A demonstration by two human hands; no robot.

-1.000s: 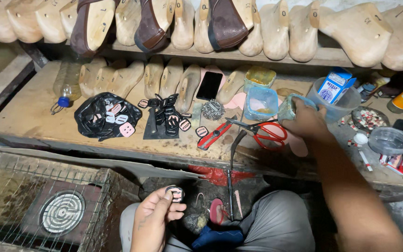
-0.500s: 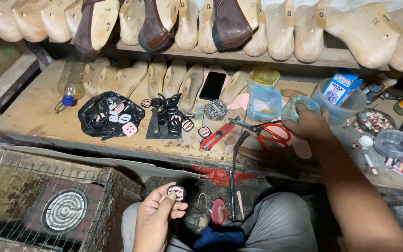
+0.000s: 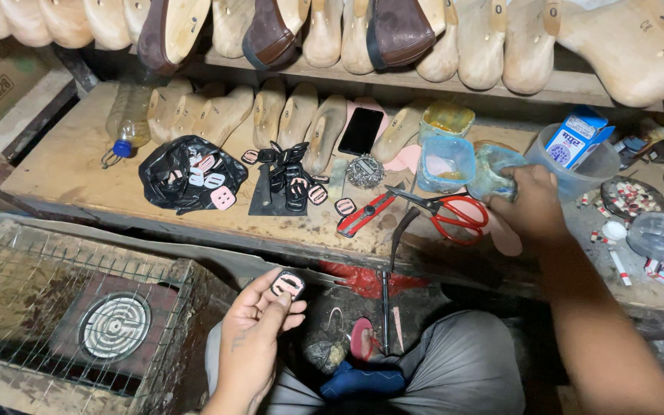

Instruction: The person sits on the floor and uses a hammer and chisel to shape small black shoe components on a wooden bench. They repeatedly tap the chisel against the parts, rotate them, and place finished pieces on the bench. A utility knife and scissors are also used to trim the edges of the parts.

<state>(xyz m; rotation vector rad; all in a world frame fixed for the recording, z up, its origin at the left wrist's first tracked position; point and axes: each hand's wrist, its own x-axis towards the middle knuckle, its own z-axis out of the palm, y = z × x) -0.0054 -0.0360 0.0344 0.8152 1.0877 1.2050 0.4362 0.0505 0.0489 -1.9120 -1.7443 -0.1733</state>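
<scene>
Pink and dark, the small buckle [image 3: 288, 284] sits pinched at the fingertips of the left hand [image 3: 253, 338], low in the frame over the lap and below the workbench [image 3: 63, 173] edge; its flat face is turned up toward the camera and its longer side runs roughly left to right. Its finer detail is too small to make out. The left hand's fingers curl loosely, thumb and forefinger closed on the buckle, palm facing up. The right hand [image 3: 533, 206] reaches across the wooden bench and wraps around a cloudy, crumpled plastic container [image 3: 495, 169]; the hand covers much of it, so its full shape and contents are hard to read. Just beside it stand a square translucent blue tub [image 3: 446, 163] and red-handled scissors [image 3: 447, 214], blades pointing left. Further left, more buckles [image 3: 293, 180] lie on a dark mat, and a glossy black plastic bag [image 3: 182, 173] holds others. Pale wooden shoe lasts [image 3: 282, 115] lie in a row at the back of the bench, and the upper row is cut off by the frame's top edge. A wire mesh cage [image 3: 55, 307] fills the lower left.
</scene>
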